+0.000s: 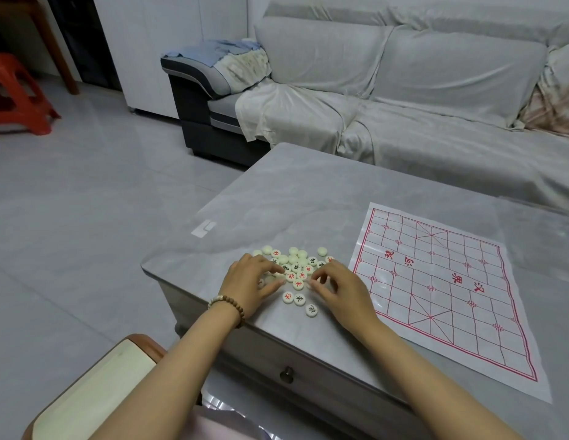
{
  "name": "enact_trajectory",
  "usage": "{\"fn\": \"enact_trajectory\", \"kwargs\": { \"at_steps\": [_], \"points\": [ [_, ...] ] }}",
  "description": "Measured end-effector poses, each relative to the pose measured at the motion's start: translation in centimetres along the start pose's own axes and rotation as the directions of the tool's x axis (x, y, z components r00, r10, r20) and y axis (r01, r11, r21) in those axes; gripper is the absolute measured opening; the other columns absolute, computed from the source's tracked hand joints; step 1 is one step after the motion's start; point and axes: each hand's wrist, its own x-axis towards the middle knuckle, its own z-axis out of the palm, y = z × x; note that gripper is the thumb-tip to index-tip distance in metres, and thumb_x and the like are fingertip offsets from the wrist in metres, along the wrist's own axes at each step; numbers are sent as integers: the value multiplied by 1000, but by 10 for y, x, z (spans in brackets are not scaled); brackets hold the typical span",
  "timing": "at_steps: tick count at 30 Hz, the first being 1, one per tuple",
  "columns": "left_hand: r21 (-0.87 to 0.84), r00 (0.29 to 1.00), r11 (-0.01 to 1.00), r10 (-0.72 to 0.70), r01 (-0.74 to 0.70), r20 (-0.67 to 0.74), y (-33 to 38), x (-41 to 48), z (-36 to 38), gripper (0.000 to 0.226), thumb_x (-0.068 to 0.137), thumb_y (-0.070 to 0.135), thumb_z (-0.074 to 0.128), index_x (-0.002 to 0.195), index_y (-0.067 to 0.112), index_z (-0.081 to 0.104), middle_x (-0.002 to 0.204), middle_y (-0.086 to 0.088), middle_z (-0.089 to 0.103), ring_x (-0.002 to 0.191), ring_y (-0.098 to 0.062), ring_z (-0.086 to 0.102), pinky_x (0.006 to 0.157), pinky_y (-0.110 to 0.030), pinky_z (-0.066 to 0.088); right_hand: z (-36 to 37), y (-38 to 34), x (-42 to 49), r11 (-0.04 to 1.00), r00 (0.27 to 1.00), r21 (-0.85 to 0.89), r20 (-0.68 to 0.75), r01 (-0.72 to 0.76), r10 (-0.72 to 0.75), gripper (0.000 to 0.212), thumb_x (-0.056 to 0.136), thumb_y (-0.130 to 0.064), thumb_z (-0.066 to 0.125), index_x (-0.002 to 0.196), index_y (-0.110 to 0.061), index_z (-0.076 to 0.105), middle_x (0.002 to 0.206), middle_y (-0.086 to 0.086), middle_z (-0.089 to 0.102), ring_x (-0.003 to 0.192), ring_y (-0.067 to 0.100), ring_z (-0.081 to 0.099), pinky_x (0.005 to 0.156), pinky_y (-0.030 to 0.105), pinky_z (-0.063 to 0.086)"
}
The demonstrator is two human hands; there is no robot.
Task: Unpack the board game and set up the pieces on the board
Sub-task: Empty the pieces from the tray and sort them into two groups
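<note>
One board sheet [435, 312], flat on table [292, 201]. Pieces [297, 267]: one heap just left of the board, at least twenty discs showing, more hidden under fingers. Three lie apart on the heap's near side. Left hand [249, 282]: fingers extended, resting on heap. Right hand [338, 289]: fingers bent over heap; grasp cannot be told.

grey sofa [403, 90] w/ cover behind table [308, 192] | red stool [19, 96] far left | drawer knob [287, 374] front

- board [442, 293] is showing red characters 楚河 and 汉界 across its middle band
- pieces [298, 284] are each showing one red or black character, mostly too small for reading
</note>
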Motion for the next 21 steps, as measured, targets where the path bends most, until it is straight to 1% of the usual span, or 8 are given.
{"fn": "enact_trajectory", "kwargs": {
  "at_steps": [2, 4, 6, 11, 14, 16, 18, 21],
  "points": [
    [42, 1000, 999, 9, -10, 8, 1, 2, 0, 27, 90, 47, 52, 109, 33, 64, 108, 12, 61, 105, -10, 46, 90, -26, 32, -8, 6, 3, 999, 998, 19, -55, -33, 34, 10, 83, -33, 69, 91, -26, 67, 86, -14, 56, 73, 2, 50, 62, 18, 38],
    [76, 1000, 997, 8, -10, 24, 2, 4, 0, 29, 90, 47, 51, 111, 33, 64, 109, 13, 61, 106, -10, 45, 90, -25, 32, -12, 12, 3, 998, 998, -5, -5, -59, 59, 16, 81, -32, 72, 96, -26, 68, 92, -14, 58, 77, 5, 53, 65, 22, 42],
    [96, 999, 995, 8, -12, 36, 3, 6, 0, 29, 90, 47, 51, 112, 33, 64, 110, 13, 62, 107, -10, 45, 90, -26, 32, -12, 17, 2, 997, 996, -33, 57, -71, 73, 19, 79, -32, 74, 96, -25, 69, 94, -13, 59, 79, 6, 52, 69, 25, 44],
    [136, 998, 991, -2, -6, 55, 4, 9, 0, 29, 89, 47, 54, 112, 32, 64, 112, 10, 62, 109, -13, 45, 90, -27, 33, -7, 18, 3, 995, 998, -87, 48, -47, 51, 20, 81, -31, 71, 99, -22, 67, 90, -14, 56, 80, 5, 48, 68, 18, 38],
    [140, 999, 990, -4, -2, 44, 5, 10, 0, 28, 87, 46, 58, 110, 31, 65, 111, 10, 62, 109, -13, 45, 89, -26, 32, -9, 16, 1, 991, 997, -134, 79, 1, 10, 20, 85, -31, 67, 102, -20, 66, 93, -10, 57, 82, 6, 48, 70, 20, 39],
    [133, 999, 991, -5, -2, 48, 5, 10, 0, 29, 85, 46, 60, 109, 31, 66, 110, 10, 62, 109, -13, 45, 88, -26, 31, -12, 16, -2, 987, 993, -152, 118, 43, -25, 19, 88, -31, 63, 103, -20, 66, 94, -11, 58, 79, 2, 46, 69, 15, 36],
    [135, 998, 991, -1, -7, 55, 6, 11, 1, 29, 84, 45, 61, 109, 30, 65, 110, 10, 62, 109, -13, 45, 88, -25, 31, -13, 16, -6, 989, 990, -136, 134, 51, -32, 17, 90, -32, 61, 101, -21, 66, 89, -13, 56, 74, 0, 46, 65, 11, 33],
    [119, 999, 993, -2, -4, 51, 6, 13, 0, 28, 85, 45, 61, 107, 30, 66, 108, 10, 63, 108, -13, 45, 88, -25, 31, -8, 16, -8, 996, 993, -80, 118, 25, -16, 14, 90, -32, 60, 92, -20, 67, 81, -13, 55, 73, 3, 47, 68, 18, 33]
  ]
}}
